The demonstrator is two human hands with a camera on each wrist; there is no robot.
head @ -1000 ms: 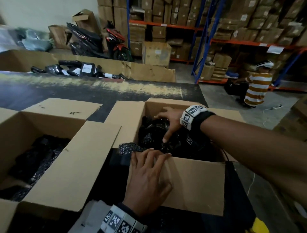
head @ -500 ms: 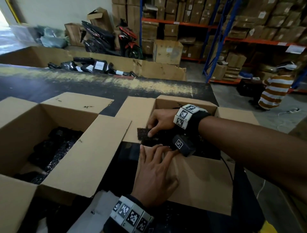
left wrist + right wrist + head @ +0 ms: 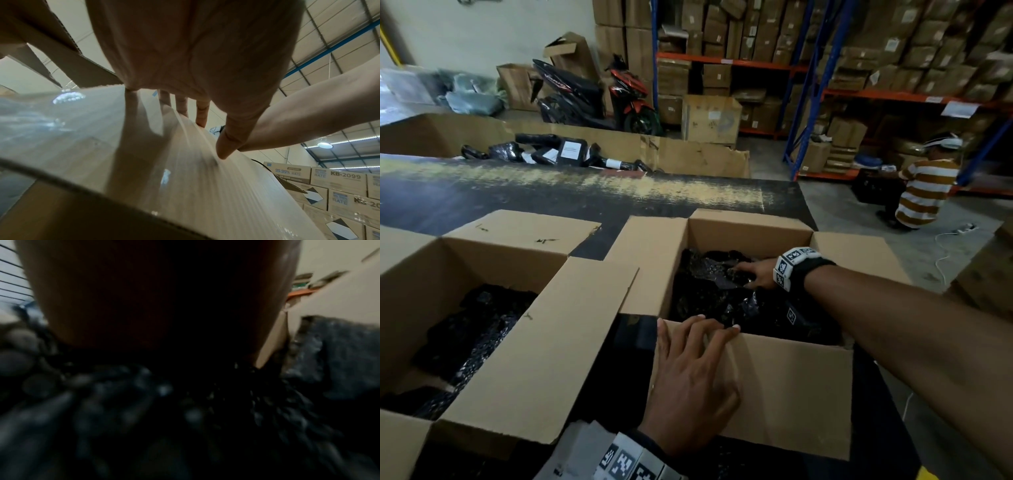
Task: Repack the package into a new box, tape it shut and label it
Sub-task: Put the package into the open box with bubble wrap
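Two open cardboard boxes sit on the dark surface (image 3: 482,202); the right box (image 3: 791,383) holds the glossy black bubble-wrapped package (image 3: 709,291). Left hand (image 3: 688,373) lies spread flat on its near flap; right hand (image 3: 756,274) rests inside on the wrap, grip unclear.

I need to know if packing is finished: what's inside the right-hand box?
Black bubble-wrapped packing fills the box, with the right hand reaching into it. Whatever lies beneath the wrap is covered.

Dim warehouse light, wide-angle bending at edges, dark blurred right wrist view.
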